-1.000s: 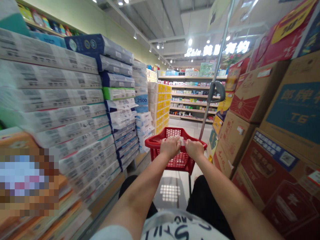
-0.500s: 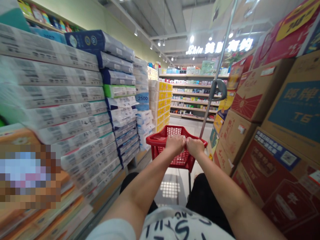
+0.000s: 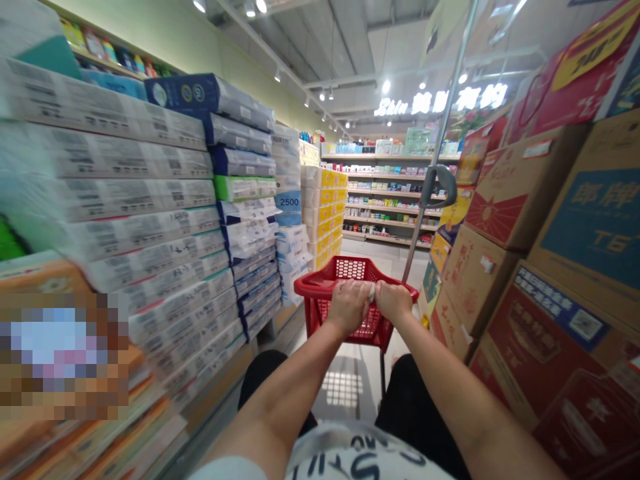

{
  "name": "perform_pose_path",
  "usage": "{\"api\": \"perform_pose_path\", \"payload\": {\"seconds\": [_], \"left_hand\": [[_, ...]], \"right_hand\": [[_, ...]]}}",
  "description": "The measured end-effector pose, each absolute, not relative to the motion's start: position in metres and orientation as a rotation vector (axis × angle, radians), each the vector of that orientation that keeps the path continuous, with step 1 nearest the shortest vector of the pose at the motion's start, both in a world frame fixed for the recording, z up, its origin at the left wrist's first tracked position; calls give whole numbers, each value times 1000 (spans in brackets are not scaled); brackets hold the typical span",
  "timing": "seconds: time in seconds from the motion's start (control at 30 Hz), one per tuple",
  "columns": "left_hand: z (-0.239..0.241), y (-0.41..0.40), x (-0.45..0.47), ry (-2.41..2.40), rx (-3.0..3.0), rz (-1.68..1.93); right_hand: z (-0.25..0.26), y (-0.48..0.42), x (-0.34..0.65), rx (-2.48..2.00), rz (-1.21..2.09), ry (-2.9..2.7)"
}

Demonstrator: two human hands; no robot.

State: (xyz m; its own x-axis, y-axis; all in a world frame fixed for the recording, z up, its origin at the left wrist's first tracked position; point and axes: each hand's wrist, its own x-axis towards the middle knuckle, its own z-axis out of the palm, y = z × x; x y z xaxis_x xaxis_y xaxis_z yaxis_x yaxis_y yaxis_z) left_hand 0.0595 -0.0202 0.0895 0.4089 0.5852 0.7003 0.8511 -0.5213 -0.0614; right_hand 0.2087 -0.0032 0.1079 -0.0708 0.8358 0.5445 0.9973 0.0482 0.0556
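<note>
A red plastic shopping cart [image 3: 320,285] with meshed basket walls stands in front of me. My left hand [image 3: 351,305] is closed over its near rim, a little right of the rim's middle. Right beside it, my right hand [image 3: 395,300] grips the same rim nearer its right end. The thumbs almost meet between the hands. Both arms reach straight forward. The part of the rim under my fingers is hidden.
Tall stacks of wrapped paper packs [image 3: 145,200] line the left, with yellow-and-white packs [image 3: 325,210] beyond. Cardboard boxes [image 3: 500,193] pile up on the right, by a metal pole with a grey handle [image 3: 438,187]. Stocked shelves [image 3: 385,190] cross the far end.
Both hands keep their hold on the cart. The surroundings and cart sit slightly lower in the picture, and the left-hand stacks have shifted slightly right.
</note>
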Motion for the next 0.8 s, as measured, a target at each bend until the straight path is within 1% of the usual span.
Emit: {"api": "perform_pose_path", "payload": {"seconds": [0.23,0.43,0.5,0.7,0.8], "left_hand": [[111,-4,81,-1566,-2211,-859],[103,-19,75,-1398,-2234,-904],[109,-18,73,-1448,-2281,-890],[132,0,78,-1801,-2323,-743],[123,-4,79,-1737,-2219,-773]], "right_hand": [[109,3,205,-1861,-603,-2011],[108,-2,205,-1885,-628,-1965],[109,-3,205,-1901,-621,-1987],[111,-2,203,-1904,-591,-1995],[108,-2,202,-1892,-602,-1948]]}}
